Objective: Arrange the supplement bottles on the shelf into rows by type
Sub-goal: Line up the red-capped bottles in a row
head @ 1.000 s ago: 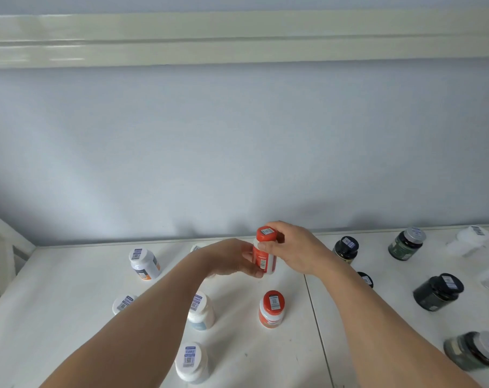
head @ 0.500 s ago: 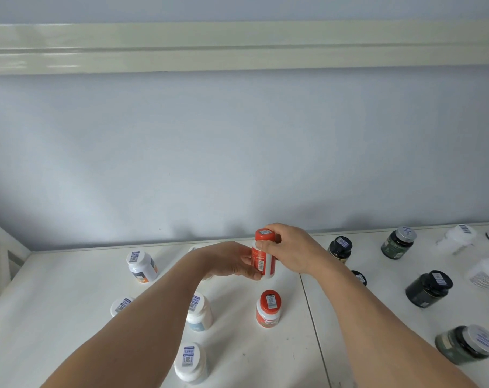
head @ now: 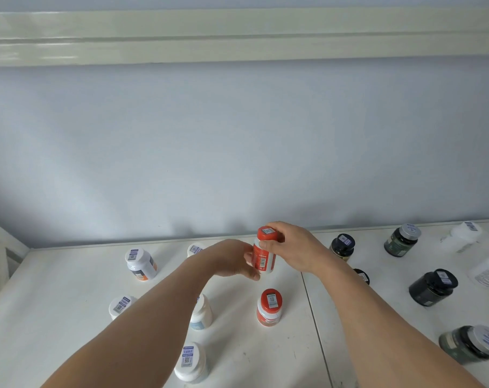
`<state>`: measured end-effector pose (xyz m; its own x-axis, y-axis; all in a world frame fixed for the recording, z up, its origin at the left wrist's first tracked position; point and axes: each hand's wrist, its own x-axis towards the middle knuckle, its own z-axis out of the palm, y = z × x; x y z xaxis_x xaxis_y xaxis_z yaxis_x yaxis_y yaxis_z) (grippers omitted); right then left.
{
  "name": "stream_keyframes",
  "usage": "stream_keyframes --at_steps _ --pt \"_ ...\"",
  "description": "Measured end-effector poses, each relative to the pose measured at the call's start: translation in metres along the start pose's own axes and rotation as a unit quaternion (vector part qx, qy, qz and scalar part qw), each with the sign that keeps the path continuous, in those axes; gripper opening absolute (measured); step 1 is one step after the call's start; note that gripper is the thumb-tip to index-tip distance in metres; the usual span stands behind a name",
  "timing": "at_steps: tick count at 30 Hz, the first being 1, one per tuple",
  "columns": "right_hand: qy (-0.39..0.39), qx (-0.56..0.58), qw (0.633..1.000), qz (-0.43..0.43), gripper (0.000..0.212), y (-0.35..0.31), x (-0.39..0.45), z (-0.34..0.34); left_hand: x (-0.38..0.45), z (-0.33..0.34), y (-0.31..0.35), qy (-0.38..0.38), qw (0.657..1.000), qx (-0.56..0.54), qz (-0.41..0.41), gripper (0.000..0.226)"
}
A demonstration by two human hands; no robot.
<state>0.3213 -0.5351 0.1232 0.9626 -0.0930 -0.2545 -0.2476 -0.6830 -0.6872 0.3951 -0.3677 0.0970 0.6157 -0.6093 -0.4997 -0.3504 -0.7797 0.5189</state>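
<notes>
White shelf (head: pixel 55 317) runs wide under a pale blue wall (head: pixel 237 149), and lots of small bottles stand on it.

Both hands hold one red bottle (head: pixel 263 257) up near the middle, close to the far edge of the shelf. The right hand (head: pixel 296 247) curls its fingers around the red cap and top. The left hand (head: pixel 232 259) wraps around the side lower down. The bottle is upright, and it looks lifted off the shelf, but its bottom is partly hidden, so that is hard to tell.

A second red bottle (head: pixel 269 308) stands on the shelf nearer to the person, just below the held one.

On the left side stand the white bottles. A white bottle with an orange label (head: pixel 141 263) is far left. A white cap (head: pixel 120 306) peeks out beside the left arm. A white bottle with a blue label (head: pixel 202 315) sits half behind the arm, and another white bottle (head: pixel 190 362) stands nearest. One more white cap (head: pixel 195 249) shows behind the left hand.

On the right side stand the dark bottles. A black bottle (head: pixel 342 246) is just beside the right wrist. A green bottle with a grey cap (head: pixel 402 240) is farther right. A big black bottle (head: pixel 432 287) and a dark bottle with a white cap (head: pixel 470 347) are nearer.
</notes>
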Motion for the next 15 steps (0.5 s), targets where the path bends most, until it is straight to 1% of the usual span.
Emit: stream_keyframes --at_steps 2,3,6,8,11,15 --pt "-0.008 0.003 1.0 0.004 0.055 0.004 0.003 0.005 0.002 0.006 0.002 0.049 0.988 0.145 0.0 0.059" --pt "-0.011 0.0 1.0 0.007 0.056 0.005 0.004 0.008 0.003 0.008 0.001 0.062 0.98 0.19 -0.004 0.06" --pt "-0.011 -0.018 1.0 0.015 0.061 0.01 0.006 0.018 0.005 0.012 -0.004 0.075 0.96 0.269 -0.008 0.056" --pt "-0.011 -0.022 1.0 0.016 0.061 0.013 0.008 0.024 0.006 0.013 -0.008 0.083 0.951 0.297 -0.008 0.051" --pt "-0.011 -0.022 1.0 0.011 0.06 0.016 0.01 0.032 0.005 0.013 -0.009 0.097 0.949 0.301 -0.006 0.047" --pt "-0.009 -0.033 0.999 0.016 0.061 0.02 0.011 0.038 0.001 0.013 -0.008 0.096 0.946 0.309 -0.01 0.046"
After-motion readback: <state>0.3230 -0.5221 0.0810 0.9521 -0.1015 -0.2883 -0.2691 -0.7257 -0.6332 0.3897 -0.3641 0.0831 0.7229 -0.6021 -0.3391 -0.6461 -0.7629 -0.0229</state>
